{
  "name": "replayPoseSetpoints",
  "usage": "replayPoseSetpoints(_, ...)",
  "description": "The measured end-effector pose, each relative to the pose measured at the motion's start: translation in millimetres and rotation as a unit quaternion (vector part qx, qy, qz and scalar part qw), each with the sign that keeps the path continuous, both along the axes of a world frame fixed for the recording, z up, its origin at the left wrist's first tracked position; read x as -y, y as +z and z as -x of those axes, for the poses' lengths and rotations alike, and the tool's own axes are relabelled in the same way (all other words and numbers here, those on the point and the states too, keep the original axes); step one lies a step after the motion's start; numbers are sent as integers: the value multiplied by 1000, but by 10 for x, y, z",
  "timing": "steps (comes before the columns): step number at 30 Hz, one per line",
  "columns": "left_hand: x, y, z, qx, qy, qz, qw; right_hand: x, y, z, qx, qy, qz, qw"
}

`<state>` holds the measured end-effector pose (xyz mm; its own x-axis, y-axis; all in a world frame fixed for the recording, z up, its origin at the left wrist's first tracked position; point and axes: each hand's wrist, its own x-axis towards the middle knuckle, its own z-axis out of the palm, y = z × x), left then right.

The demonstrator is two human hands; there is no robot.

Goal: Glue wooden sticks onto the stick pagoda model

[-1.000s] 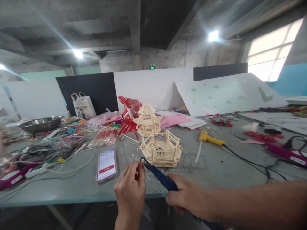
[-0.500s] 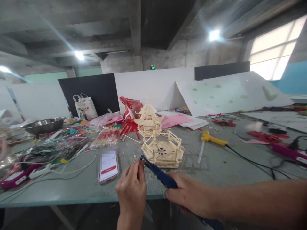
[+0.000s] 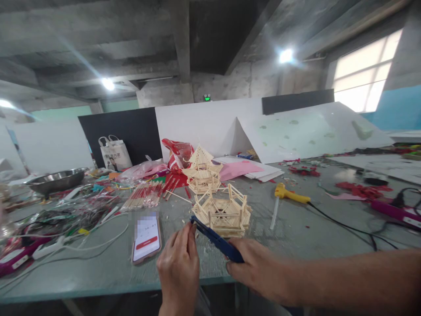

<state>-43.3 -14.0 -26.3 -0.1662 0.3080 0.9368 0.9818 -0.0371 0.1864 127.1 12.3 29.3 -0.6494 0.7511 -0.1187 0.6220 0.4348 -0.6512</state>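
My right hand (image 3: 256, 265) is wrapped round a dark blue hand tool (image 3: 217, 240), whose tip points up and left. At that tip, the fingers of my left hand (image 3: 180, 261) are pinched together; whatever they hold is too small to make out. Just beyond the tool stands an open, many-sided frame of pale wooden sticks (image 3: 226, 219). Behind it rises a tiered stick tower with a pointed roof (image 3: 201, 169).
A lit phone (image 3: 146, 239) lies left of my hands, with white cables and plastic-wrapped bits beyond. Red-tipped sticks (image 3: 143, 195) and a metal bowl (image 3: 59, 181) are farther back. A yellow glue gun (image 3: 294, 194) lies right, its cord running rightward.
The camera view has shifted slightly, so the table and the things on it appear a little lower. Both hands keep nearly the same pose at the tool.
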Motion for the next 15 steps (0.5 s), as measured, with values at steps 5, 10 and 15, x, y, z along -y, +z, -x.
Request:
replayPoseSetpoints(5,-5,55,-6,-27,20,-18,999,-49,-110,37,-33,-23,-120,992)
replayPoseSetpoints(10,25,49,-28,-34,54,-9,998,-142,-277,30,-26,-48,-185,981)
replayPoseSetpoints(15,41,-5,-38,-41,84,-5,996,-143,-258,-18,5,-38,-188,981)
